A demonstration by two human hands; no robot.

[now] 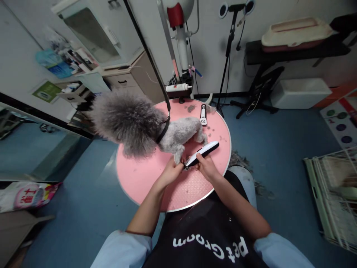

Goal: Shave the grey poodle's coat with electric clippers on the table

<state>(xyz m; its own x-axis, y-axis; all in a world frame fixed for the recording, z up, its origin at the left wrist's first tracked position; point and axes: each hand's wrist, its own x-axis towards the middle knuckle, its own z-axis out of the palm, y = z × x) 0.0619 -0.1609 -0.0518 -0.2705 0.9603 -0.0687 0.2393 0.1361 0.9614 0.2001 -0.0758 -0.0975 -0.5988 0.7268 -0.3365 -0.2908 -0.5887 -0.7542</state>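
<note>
A grey dog [181, 132] with a fluffy head and a closely clipped body stands on the round pink grooming table [156, 182]. A black neck loop [166, 126] holds it from above. My left hand [170, 172] is closed around the lower part of the dog's front leg [177, 153]. White and black hair clippers [205, 150] are gripped in my right hand [206, 167]. Their blade end lies close to the paw, beside my left fingertips. The paw itself is mostly hidden by my fingers.
A second pair of clippers [203, 114] lies at the table's far right, near tufts of cut hair [191, 108]. Behind the table, a white tube [178, 87] rests by the grooming post. A wire crate [334, 197] stands on the floor at right.
</note>
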